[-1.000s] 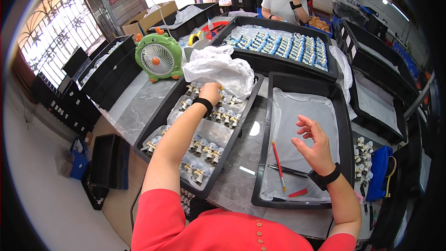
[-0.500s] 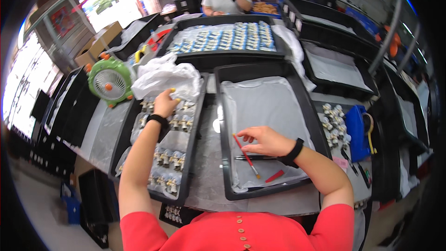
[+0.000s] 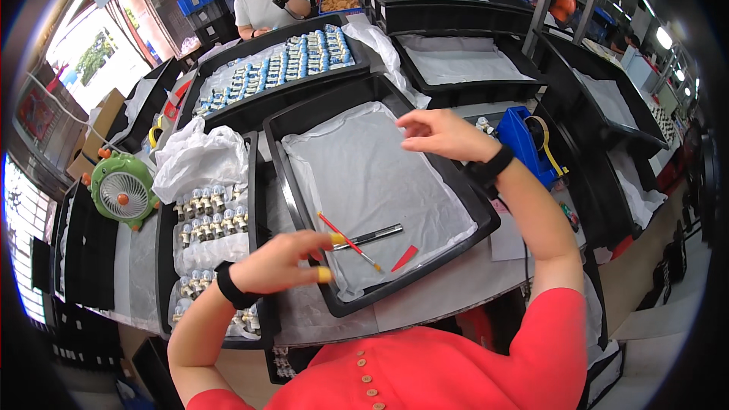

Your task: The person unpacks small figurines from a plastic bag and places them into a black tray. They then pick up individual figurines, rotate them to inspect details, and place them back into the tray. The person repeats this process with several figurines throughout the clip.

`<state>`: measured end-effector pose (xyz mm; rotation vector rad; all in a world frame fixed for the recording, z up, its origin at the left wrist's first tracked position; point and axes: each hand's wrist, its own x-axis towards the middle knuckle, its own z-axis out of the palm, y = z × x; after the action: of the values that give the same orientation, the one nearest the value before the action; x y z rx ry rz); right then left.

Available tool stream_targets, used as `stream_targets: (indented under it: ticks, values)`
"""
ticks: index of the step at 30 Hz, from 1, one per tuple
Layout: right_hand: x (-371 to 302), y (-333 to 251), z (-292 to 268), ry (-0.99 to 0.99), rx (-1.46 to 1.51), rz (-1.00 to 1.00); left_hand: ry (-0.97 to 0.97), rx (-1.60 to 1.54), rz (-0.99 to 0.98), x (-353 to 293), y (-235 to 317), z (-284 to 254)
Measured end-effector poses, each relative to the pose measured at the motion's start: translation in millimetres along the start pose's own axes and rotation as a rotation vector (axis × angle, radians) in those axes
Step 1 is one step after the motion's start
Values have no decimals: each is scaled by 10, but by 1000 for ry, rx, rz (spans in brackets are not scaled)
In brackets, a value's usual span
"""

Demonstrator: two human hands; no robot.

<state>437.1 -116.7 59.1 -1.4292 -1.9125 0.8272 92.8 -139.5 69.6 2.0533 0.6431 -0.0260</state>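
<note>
My left hand (image 3: 287, 262) is over the near-left edge of a paper-lined black tray (image 3: 334, 305), its fingers apart, with yellow covers on two fingertips. Nothing shows between them. Just beyond those fingertips lie a thin red-handled brush (image 3: 339, 233), a black and silver pen-like tool (image 3: 383, 234) and a red pointed piece (image 3: 405, 258). Above the same tray's right side hovers my right hand (image 3: 440, 134), fingers loosely curved and holding nothing visible. Small pale figurines (image 3: 213, 225) stand in rows in the tray to the left, partly hidden by my left arm.
Crumpled white sheeting (image 3: 203, 153) covers the left tray's far end, beside a green fan (image 3: 121, 190). Blue-and-white pieces fill a far tray (image 3: 281, 85), where a person (image 3: 262, 4) sits. On the right are a blue tape dispenser (image 3: 524, 144) and stacked black trays (image 3: 463, 91).
The view has turned to the right. My left hand has left the figurine tray and come to the middle tray's near edge. My right hand has moved away from the brush, farther and rightward.
</note>
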Motion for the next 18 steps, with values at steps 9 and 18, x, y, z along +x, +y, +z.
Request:
stream_targets:
  ticks: [9, 18]
  values:
    - [-1018, 183, 0, 90, 93, 280, -114, 696, 209, -127, 4, 537]
    - [-1218, 184, 148, 169, -106, 265, -6, 506, 190, -322, 19, 640]
